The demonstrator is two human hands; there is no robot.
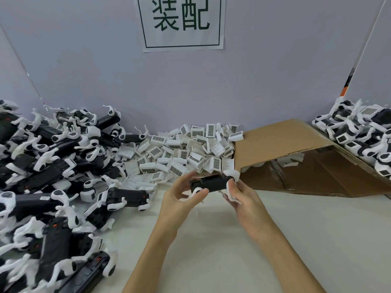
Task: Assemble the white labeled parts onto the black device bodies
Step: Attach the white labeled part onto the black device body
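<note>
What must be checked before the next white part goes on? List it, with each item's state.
1. Black body held off the table: ok, left hand and right hand both grip it.
2. Labeled white part on this body: cannot tell, the right hand covers that end.
3. White parts pile within reach: ok, just behind the hands.
4. Unfinished bodies at left: ok.
5. Cardboard box lying open on its side: ok.

white table [232,240], device bodies [48,178], labeled parts [182,153], cardboard [296,157]

both hands raised mid-view: left hand [179,194] fingers curled, right hand [243,195] gripping.
</note>
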